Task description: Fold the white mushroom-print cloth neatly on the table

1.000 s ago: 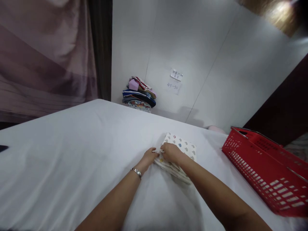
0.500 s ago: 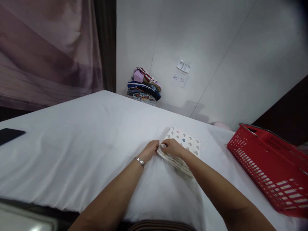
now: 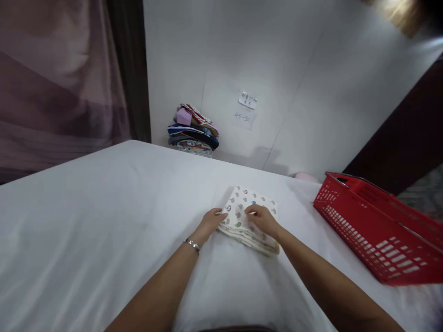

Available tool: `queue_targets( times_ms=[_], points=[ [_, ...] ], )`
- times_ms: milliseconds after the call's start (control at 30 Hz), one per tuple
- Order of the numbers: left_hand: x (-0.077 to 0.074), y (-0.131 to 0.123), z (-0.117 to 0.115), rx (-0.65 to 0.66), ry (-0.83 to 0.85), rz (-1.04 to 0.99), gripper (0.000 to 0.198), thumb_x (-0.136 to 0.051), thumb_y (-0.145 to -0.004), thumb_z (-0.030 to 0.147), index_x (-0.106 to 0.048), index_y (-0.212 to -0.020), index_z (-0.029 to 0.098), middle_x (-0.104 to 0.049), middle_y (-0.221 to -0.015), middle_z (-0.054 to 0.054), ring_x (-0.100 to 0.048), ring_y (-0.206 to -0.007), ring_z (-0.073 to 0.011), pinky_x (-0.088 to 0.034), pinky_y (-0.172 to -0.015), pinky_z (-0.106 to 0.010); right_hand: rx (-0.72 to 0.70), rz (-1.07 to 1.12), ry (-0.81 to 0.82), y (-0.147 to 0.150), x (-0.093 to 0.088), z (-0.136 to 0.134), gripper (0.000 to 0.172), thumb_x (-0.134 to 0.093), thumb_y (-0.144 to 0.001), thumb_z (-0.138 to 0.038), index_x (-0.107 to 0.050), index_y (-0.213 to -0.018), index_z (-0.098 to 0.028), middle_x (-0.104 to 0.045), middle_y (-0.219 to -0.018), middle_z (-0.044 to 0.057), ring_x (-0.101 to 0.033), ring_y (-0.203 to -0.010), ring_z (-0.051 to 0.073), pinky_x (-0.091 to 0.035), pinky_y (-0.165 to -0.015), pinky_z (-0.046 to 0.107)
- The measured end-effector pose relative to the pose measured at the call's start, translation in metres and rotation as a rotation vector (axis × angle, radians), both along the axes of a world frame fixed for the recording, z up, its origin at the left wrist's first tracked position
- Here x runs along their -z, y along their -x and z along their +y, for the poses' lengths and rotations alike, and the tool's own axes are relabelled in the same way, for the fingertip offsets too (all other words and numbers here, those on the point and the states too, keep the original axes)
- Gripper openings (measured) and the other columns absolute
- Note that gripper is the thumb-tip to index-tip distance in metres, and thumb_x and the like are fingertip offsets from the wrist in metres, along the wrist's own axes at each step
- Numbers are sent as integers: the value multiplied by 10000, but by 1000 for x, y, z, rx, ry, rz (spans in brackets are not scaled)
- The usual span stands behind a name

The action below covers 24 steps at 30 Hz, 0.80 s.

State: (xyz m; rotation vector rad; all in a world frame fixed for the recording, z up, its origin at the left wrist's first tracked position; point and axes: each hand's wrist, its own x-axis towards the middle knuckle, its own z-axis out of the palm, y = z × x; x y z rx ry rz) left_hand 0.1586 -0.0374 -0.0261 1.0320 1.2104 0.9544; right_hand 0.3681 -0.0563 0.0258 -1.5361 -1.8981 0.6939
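Observation:
A white folded cloth (image 3: 238, 213) with small grey and coloured prints lies in several layers on the white-covered table. Its layered edge faces me. At its left edge is my left hand (image 3: 209, 222), wearing a metal bracelet on the wrist; the thumb rests over the top of the cloth and the other fingers are at its side, partly hidden. Over the right part of the cloth is my right hand (image 3: 266, 221), fingers bent and slightly apart, with nothing seen between them. Whether its fingertips touch the fabric is unclear.
A red plastic basket (image 3: 377, 226) with metal handles stands to the right. A stack of folded clothes (image 3: 194, 129) is at the far edge against the wall (image 3: 284, 60), which bears two paper notes (image 3: 245, 109). A pinkish curtain (image 3: 58, 83) hangs at left.
My right hand has let go of the cloth's near-left corner and moved right over its top. The folded-up corner now lies flat. The camera view has shifted somewhat.

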Motion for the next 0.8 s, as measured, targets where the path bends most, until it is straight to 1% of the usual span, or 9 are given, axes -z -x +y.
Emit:
queue_targets(
  times_ms=[33, 100, 200, 300, 400, 533, 600, 700, 800],
  points=[
    [0, 0, 0, 4, 2, -9, 556, -715, -651, 363, -559, -1119, 106, -648, -1050, -122, -616, -884, -207, -452, -711, -256, 127, -38, -22, -18, -1, 1, 204, -506, -722, -200, -630, -882, -178, -632, -992, 48, -575, -915, 171, -445, -804, 284],
    [0, 0, 1, -5, 6, -4, 546, -706, -664, 372, -561, -1124, 114, -643, -1071, -122, -618, -907, -208, -456, -730, -256, 405, -72, 39, -52, -2, 3, 282, -532, -738, -233, -607, -1004, -178, -581, -1133, 81, -541, -1031, 196, -428, -866, 306],
    [1, -1, 3, -12, 4, 34, 515, -690, -685, 342, -558, -1132, 123, -651, -1055, -114, -625, -897, -201, -463, -732, -256, 590, -32, 203, -86, 4, 3, 436, -540, -767, -338, -531, -1145, -120, -604, -1067, 153, -602, -920, 230, -489, -758, 350],
    [3, -1, 6, -11, -8, 51, 454, -670, -699, 279, -566, -1113, 124, -665, -1020, -106, -632, -876, -195, -472, -717, -254, 613, 58, 336, -92, 16, 2, 558, -550, -762, -436, -478, -1203, -102, -652, -927, 145, -638, -680, 204, -515, -568, 327],
    [2, -1, 6, -19, -12, 43, 401, -656, -702, 220, -577, -1083, 120, -669, -1006, -107, -638, -848, -188, -480, -695, -248, 620, 134, 370, -84, 28, 5, 617, -594, -718, -476, -467, -1209, -126, -644, -989, 149, -638, -669, 202, -507, -506, 305],
    [-4, -2, 3, -18, -29, 38, 420, -641, -694, 157, -561, -1105, 131, -655, -1037, -105, -635, -844, -174, -477, -698, -233, 612, 196, 330, -77, 30, 8, 559, -636, -691, -378, -499, -1179, -144, -634, -1049, 129, -637, -795, 219, -510, -545, 285],
    [-5, -7, -3, 13, -33, 19, 488, -628, -684, 132, -522, -1160, 133, -639, -1071, -109, -629, -858, -175, -476, -704, -236, 618, 219, 286, -83, 28, 7, 616, -627, -703, -310, -430, -1263, -145, -611, -1110, 125, -630, -853, 202, -511, -601, 260],
    [-2, -20, -18, 135, -62, 27, 576, -621, -642, 106, -488, -1202, 135, -622, -1098, -113, -613, -891, -199, -470, -735, -264, 652, 226, 243, -107, 28, -1, 806, -633, -708, -297, -237, -1389, -125, -577, -1162, 150, -624, -888, 203, -508, -652, 263],
    [4, -36, -36, 209, -191, 118, 566, -602, -606, 98, -535, -1166, 151, -595, -1142, -112, -566, -992, -229, -432, -823, -283, 637, 157, 326, -134, 33, -9, 838, -638, -709, -347, -225, -1401, -119, -603, -1107, 156, -631, -865, 234, -506, -653, 309]
  ],
)
